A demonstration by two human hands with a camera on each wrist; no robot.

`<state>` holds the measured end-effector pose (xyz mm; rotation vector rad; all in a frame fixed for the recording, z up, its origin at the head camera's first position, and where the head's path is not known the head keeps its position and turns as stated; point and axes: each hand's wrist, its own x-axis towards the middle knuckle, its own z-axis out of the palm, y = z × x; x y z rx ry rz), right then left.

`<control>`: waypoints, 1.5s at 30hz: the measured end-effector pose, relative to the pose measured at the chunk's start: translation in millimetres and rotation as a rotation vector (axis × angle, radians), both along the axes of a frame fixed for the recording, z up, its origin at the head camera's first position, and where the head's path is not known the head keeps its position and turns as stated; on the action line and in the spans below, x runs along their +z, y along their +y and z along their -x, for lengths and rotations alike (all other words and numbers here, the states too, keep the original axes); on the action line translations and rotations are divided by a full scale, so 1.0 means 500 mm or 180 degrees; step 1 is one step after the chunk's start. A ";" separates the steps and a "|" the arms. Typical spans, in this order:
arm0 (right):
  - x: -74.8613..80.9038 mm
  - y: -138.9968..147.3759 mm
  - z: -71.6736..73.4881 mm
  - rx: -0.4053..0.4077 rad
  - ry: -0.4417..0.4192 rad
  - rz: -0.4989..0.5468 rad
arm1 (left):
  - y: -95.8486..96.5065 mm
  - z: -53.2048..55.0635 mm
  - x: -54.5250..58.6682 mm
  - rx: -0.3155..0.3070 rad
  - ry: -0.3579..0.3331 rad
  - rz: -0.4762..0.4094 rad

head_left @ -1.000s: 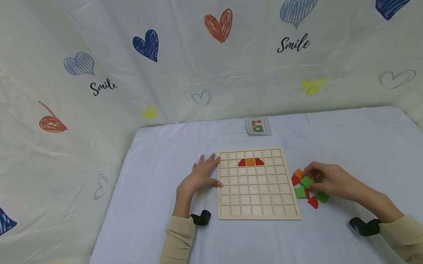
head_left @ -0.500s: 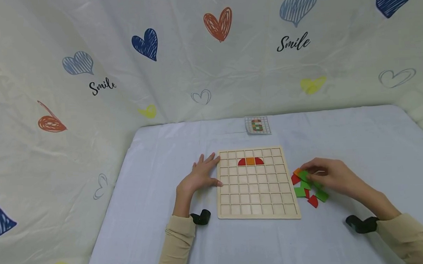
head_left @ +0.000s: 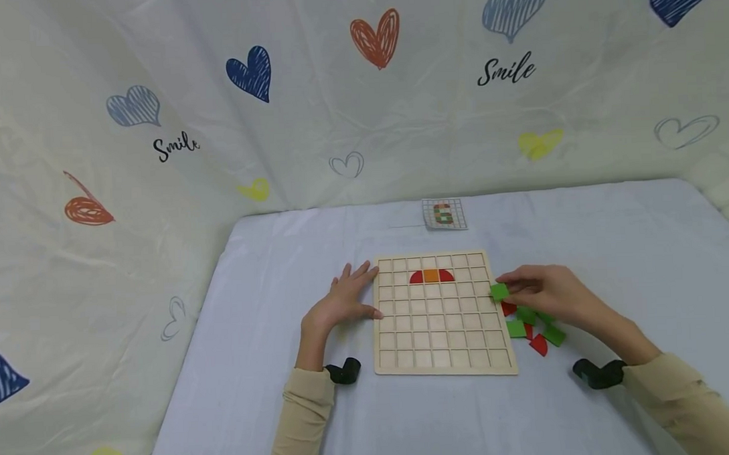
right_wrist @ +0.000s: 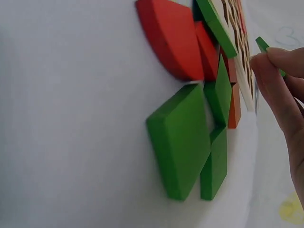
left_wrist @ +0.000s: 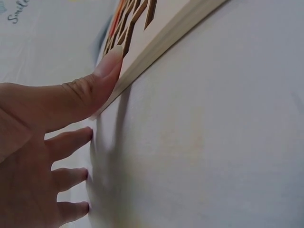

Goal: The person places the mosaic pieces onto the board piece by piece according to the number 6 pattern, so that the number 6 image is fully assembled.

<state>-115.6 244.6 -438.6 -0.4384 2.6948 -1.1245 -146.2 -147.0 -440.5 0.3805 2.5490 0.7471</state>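
A light wooden grid board (head_left: 437,329) lies on the white cloth. Near its top sit an orange square tile (head_left: 431,276) and two red quarter-round tiles (head_left: 416,277) in one row. My left hand (head_left: 341,300) rests at the board's left edge with fingers spread; in the left wrist view its thumb (left_wrist: 107,71) lies on the board's rim. My right hand (head_left: 544,291) pinches a green square tile (head_left: 499,291) between thumb and fingers over the board's right edge. In the right wrist view that tile shows edge-on, partly hidden by the fingertips.
Right of the board lies a loose pile of green tiles (head_left: 554,335), red tiles (head_left: 539,344) and an orange tile (right_wrist: 234,108). Behind the board is a small printed card (head_left: 444,214) with a coloured grid pattern. A curtain with printed hearts (head_left: 376,39) hangs behind the table.
My right hand has lifted a green square tile from the pile and carried it left to the board's right edge. The left hand stays at the board.
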 end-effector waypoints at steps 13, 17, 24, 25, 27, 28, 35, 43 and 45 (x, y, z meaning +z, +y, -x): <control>0.016 -0.064 0.026 0.0260 0.0123 -0.0032 | -0.009 0.004 0.008 -0.0125 -0.0134 -0.0034; 0.020 -0.086 0.034 0.0342 0.0154 0.0023 | -0.011 0.004 0.009 -0.0153 -0.0155 -0.0021; 0.017 -0.130 0.045 0.0341 0.0075 0.0001 | -0.014 0.005 0.008 -0.0181 -0.0169 0.0037; 0.015 -0.137 0.047 0.0333 0.0069 -0.0027 | -0.015 0.005 0.007 -0.0169 -0.0170 0.0033; 0.013 -0.149 0.049 0.0319 0.0087 -0.0055 | -0.015 0.005 0.005 -0.0160 -0.0139 0.0038; 0.012 -0.155 0.050 0.0321 0.0112 -0.0047 | -0.014 0.005 0.004 -0.0153 -0.0124 0.0035; 0.004 -0.191 0.064 0.0322 0.0078 -0.0011 | -0.010 0.013 -0.030 -0.0094 0.0081 0.0217; 0.002 -0.220 0.076 0.0348 0.0029 0.0044 | 0.000 0.008 -0.024 -0.0026 0.0208 0.0351; 0.001 -0.227 0.079 0.0346 0.0019 0.0005 | 0.002 0.006 -0.024 -0.0009 0.0178 0.0368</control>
